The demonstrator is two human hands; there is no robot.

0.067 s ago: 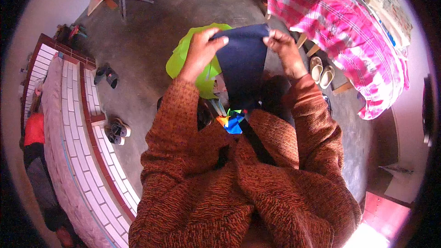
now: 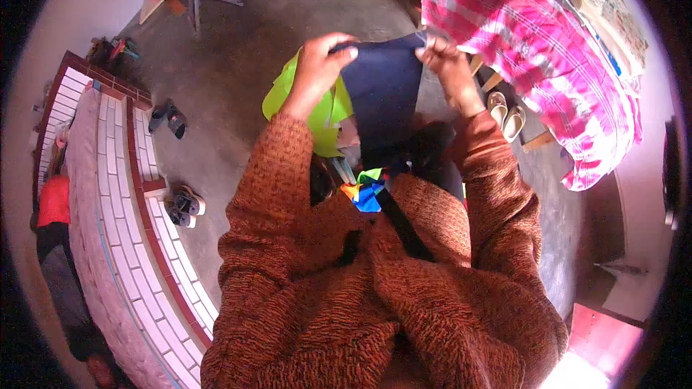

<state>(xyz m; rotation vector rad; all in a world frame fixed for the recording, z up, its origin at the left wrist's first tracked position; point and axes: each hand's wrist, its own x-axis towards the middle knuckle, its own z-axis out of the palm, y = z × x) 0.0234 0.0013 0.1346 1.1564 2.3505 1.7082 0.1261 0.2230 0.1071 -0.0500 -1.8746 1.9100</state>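
On my feed, the left hand [image 2: 317,68] pinched the upper left corner of the navy cloth [image 2: 386,94] between thumb and fingers, while the right hand [image 2: 445,65] pinched the upper right. I had the cloth spread between them, hanging toward the knees. I saw lime material [image 2: 331,119] beside its left edge and a multicoloured piece [image 2: 368,196] near its lower end.

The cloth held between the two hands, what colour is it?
The cloth is dark navy blue; it shows in the head view.
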